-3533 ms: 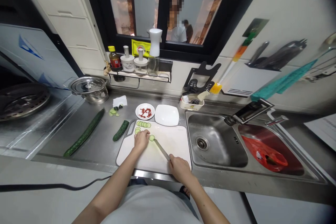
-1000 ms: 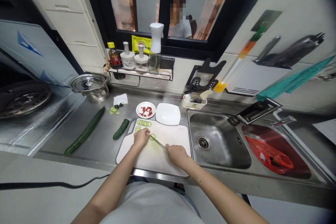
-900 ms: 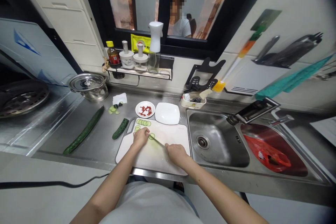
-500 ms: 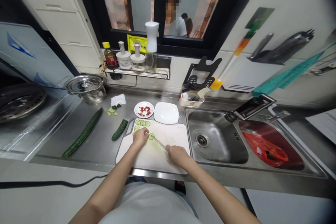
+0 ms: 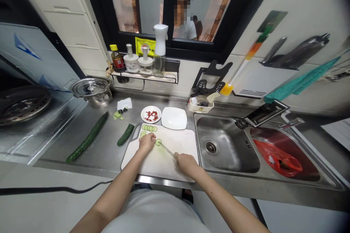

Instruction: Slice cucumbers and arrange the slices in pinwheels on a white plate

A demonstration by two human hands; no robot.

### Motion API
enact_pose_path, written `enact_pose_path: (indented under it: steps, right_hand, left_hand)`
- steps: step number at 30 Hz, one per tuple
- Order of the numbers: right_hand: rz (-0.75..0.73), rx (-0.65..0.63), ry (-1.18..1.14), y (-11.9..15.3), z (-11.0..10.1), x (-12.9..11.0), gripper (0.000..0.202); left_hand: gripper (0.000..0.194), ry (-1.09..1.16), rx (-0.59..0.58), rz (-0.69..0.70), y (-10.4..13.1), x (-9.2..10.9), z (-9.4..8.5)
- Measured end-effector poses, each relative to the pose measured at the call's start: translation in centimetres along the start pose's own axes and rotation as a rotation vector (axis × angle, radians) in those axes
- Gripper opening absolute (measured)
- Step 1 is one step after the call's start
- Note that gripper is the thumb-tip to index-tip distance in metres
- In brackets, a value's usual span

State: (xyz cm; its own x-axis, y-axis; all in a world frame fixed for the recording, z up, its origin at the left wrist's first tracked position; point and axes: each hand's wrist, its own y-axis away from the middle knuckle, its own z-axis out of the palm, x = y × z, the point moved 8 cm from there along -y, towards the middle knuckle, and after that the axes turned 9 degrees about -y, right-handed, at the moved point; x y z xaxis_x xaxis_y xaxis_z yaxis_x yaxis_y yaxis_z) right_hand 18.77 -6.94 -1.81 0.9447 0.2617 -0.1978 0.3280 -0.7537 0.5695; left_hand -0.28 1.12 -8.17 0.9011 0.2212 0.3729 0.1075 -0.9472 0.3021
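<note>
A knife (image 5: 167,149) is gripped by its handle in my right hand (image 5: 186,164), over the white cutting board (image 5: 175,140). Its tip touches or nearly touches a cucumber slice (image 5: 158,142). My left hand (image 5: 147,142) is closed just left of that slice, beside a few more slices; what its fingers press or hold is too small to make out. Along the board's upper left edge lies a row of cucumber slices (image 5: 149,128). Behind the board are a plate of red pieces (image 5: 151,114) and a bare white plate (image 5: 174,118).
Left of the board lie a short cucumber (image 5: 125,135) and a long cucumber (image 5: 88,138). A lidded steel pot (image 5: 98,96) stands behind them, near green scraps (image 5: 118,115). To the right is the sink (image 5: 226,153), with a red bag (image 5: 279,160) in its far basin.
The whole view has shifted slightly. Both hands, the knife and the slices keep nearly the same places on the board.
</note>
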Motion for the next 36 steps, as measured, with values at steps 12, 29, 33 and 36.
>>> enact_pose_path:
  steps: [12,29,33,36]
  right_hand:
    - [0.028,-0.011,-0.023,0.2,0.3,0.6,0.032]
    - [0.15,0.13,-0.19,1.8,0.3,2.5,0.029]
    - [0.206,0.202,-0.3,2.6,1.5,3.9,0.029]
    - [0.198,0.217,-0.332,2.7,2.4,4.3,0.029]
  left_hand:
    - [0.019,-0.007,-0.003,-0.002,-0.1,-0.1,0.1]
    - [0.023,-0.031,0.099,0.137,1.7,1.2,0.0]
    - [0.023,-0.147,0.151,0.176,3.1,2.1,0.3]
    - [0.019,-0.129,0.149,0.165,3.1,2.4,0.4]
